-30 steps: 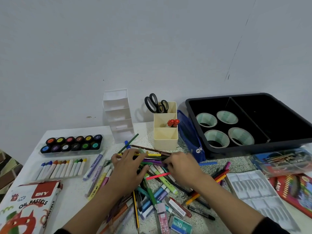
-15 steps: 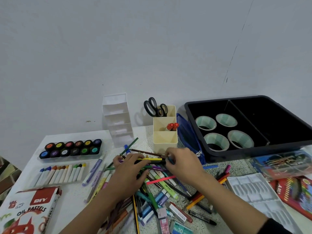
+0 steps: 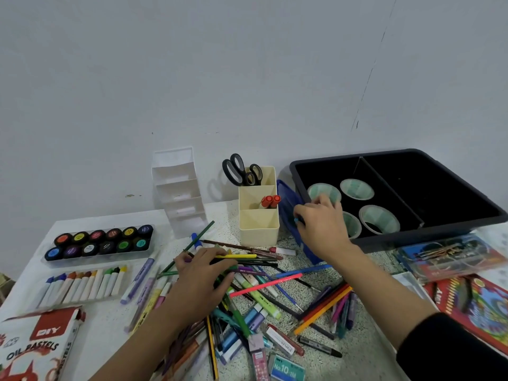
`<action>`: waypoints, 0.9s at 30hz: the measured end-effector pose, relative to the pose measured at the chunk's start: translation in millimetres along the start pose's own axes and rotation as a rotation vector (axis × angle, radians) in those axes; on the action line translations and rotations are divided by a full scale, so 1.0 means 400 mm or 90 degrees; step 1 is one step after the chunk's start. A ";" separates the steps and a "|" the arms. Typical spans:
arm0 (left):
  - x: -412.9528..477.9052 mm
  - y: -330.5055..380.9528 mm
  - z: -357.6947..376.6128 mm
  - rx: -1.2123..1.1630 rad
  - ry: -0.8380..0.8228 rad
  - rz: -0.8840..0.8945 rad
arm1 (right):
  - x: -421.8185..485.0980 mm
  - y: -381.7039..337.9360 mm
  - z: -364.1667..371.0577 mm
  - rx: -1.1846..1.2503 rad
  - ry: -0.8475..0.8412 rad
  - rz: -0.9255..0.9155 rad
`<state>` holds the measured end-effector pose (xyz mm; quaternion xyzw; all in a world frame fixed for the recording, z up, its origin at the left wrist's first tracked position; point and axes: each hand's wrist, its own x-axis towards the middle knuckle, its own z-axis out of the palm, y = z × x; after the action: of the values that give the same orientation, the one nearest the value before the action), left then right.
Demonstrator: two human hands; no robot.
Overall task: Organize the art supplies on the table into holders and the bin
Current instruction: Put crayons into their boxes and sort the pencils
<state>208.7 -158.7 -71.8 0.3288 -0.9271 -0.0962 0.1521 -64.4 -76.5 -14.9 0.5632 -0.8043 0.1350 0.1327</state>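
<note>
A heap of pens, pencils and markers [image 3: 255, 292] covers the middle of the table. My left hand [image 3: 202, 273] lies on the heap's left part, its fingers curled round several pencils, a yellow pencil [image 3: 236, 256] among them. My right hand [image 3: 321, 229] is raised at the front left corner of the black bin [image 3: 439, 215], just above the blue pouch [image 3: 286, 199]. It pinches a small blue item [image 3: 296, 220], most of which the fingers hide. The cream holder [image 3: 258, 229] stands between the hands with scissors [image 3: 242, 170] and two orange-capped markers [image 3: 270, 200] in it.
Tape rolls [image 3: 357, 188] sit in the bin's left compartment. A white tiered holder [image 3: 178, 193], paint pots [image 3: 99, 240], oil pastels [image 3: 82, 284] and their box [image 3: 35, 345] are at the left. Pencil sets [image 3: 450, 257] and a palette [image 3: 409, 281] lie at the right.
My right hand has left the heap and moved up and right to the bin's corner with the small blue item. My left hand stays on the pencils.
</note>
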 end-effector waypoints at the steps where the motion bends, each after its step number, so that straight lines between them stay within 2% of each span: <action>1: 0.000 -0.003 0.003 0.002 0.001 0.000 | -0.002 -0.001 0.004 -0.020 0.002 -0.008; 6: 0.001 0.001 -0.002 -0.002 -0.012 0.008 | 0.002 -0.003 -0.010 -0.023 -0.033 -0.001; 15: 0.043 0.091 -0.027 -0.109 -0.042 0.093 | -0.127 -0.011 -0.093 0.371 0.193 0.104; 22: 0.086 0.219 -0.013 -0.222 -0.006 0.180 | -0.252 0.034 -0.152 0.393 0.237 0.194; 27: 0.098 0.306 0.018 -0.251 -0.038 0.182 | -0.335 0.167 -0.149 0.390 0.171 0.196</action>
<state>106.4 -89.4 -35.8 0.1552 -0.9316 -0.2624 0.1981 -79.2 84.0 -13.1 0.4262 -0.7775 0.4606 0.0406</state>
